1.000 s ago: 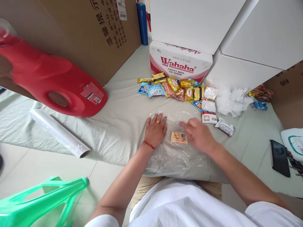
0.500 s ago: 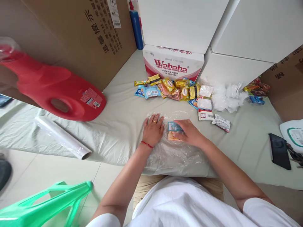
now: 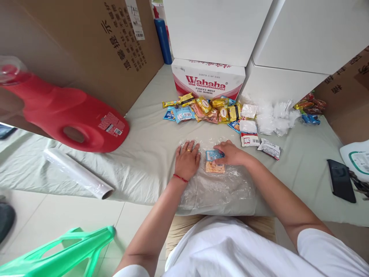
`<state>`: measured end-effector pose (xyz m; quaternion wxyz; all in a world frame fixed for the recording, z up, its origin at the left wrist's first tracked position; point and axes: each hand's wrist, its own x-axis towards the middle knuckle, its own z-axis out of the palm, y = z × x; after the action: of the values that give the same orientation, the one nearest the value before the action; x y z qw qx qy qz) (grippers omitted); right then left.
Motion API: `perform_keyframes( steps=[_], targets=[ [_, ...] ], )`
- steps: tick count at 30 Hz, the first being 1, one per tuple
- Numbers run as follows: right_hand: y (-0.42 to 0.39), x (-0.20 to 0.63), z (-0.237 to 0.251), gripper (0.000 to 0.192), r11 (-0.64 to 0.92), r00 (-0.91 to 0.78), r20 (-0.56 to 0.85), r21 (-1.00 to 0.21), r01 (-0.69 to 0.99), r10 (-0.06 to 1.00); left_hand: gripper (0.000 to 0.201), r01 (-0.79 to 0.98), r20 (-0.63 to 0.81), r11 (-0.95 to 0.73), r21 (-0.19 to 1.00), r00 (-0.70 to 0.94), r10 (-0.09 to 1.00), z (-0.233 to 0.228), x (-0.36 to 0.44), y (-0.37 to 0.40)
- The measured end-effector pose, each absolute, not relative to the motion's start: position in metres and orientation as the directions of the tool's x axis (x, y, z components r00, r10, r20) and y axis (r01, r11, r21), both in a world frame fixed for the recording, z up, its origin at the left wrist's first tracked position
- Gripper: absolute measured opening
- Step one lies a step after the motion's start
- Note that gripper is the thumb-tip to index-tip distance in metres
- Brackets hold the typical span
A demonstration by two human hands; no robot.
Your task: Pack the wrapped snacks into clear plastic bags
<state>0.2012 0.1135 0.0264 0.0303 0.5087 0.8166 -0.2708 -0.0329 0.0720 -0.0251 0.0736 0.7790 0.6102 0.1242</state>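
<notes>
A: Starting at the hands, we note the left hand lying flat, palm down, fingers spread, on a sheet of clear plastic film. It grips nothing.

B: We confirm. The right hand rests just beside it on the same film. Its fingertips are closed on a blue snack packet, holding it at the right edge.

A: We locate a second item, an orange snack packet, directly below the blue one and touching it. Both lie on the film, between the two hands.

B: The film sits on a pale cloth that covers the floor in front of us.

A: Moving outward, we record a pile of snack packets farther away on the cloth, and beside it some crumpled clear bags. Two white packets lie near the right hand, apart from it.

B: Behind the pile stands a red and white carton, with white boxes above and to the right.

A: To the left we see a red jug on its side against a large cardboard box, and a roll of film near the cloth's edge.

B: At the far right lies a black phone. A green plastic stool occupies the lower left corner.
</notes>
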Motion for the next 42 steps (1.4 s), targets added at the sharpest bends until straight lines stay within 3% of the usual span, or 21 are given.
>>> perform_keyframes(
  steps=[7, 10, 13, 17, 23, 30, 32, 36, 39, 42],
  targets=[
    [0.108, 0.205, 0.011, 0.045, 0.281, -0.46, -0.203, -0.565, 0.776, 0.864, 0.052, 0.928, 0.104, -0.246, 0.282, 0.225, 0.969, -0.024, -0.033, 0.072],
    [0.105, 0.205, 0.012, 0.032, 0.336, -0.453, -0.085, -0.551, 0.763, 0.887, 0.051, 0.927, 0.108, -0.247, 0.282, 0.225, 0.968, -0.024, -0.033, 0.072],
    [0.103, 0.208, 0.011, 0.037, 0.429, -0.489, 0.005, -0.486, 0.761, 0.872, 0.051, 0.925, 0.1, -0.247, 0.288, 0.227, 0.969, -0.023, -0.033, 0.072],
    [0.108, 0.216, 0.008, 0.055, 0.463, -0.56, -0.073, -0.481, 0.745, 0.825, 0.051, 0.926, 0.099, -0.246, 0.287, 0.226, 0.969, -0.024, -0.033, 0.072],
    [0.117, 0.226, 0.011, 0.07, 0.519, -0.589, -0.119, -0.356, 0.777, 0.8, 0.051, 0.929, 0.098, -0.243, 0.28, 0.224, 0.97, -0.025, -0.033, 0.072],
    [0.114, 0.238, 0.021, 0.065, 0.508, -0.55, -0.106, -0.269, 0.818, 0.829, 0.052, 0.932, 0.087, -0.238, 0.274, 0.222, 0.971, -0.023, -0.032, 0.072],
    [0.107, 0.242, 0.027, 0.065, 0.464, -0.489, -0.02, -0.281, 0.84, 0.872, 0.052, 0.93, 0.091, -0.241, 0.276, 0.224, 0.97, -0.023, -0.033, 0.072],
    [0.075, 0.234, 0.04, 0.064, 0.434, -0.424, 0.122, -0.421, 0.797, 0.897, 0.051, 0.929, 0.091, -0.247, 0.277, 0.23, 0.969, -0.023, -0.033, 0.072],
    [0.046, 0.213, 0.042, 0.065, 0.437, -0.472, 0.026, -0.423, 0.793, 0.881, 0.051, 0.929, 0.089, -0.246, 0.275, 0.23, 0.969, -0.023, -0.034, 0.072],
    [0.03, 0.193, 0.036, 0.074, 0.367, -0.436, -0.176, -0.322, 0.873, 0.883, 0.051, 0.93, 0.093, -0.246, 0.273, 0.229, 0.969, -0.023, -0.033, 0.072]
  ],
)
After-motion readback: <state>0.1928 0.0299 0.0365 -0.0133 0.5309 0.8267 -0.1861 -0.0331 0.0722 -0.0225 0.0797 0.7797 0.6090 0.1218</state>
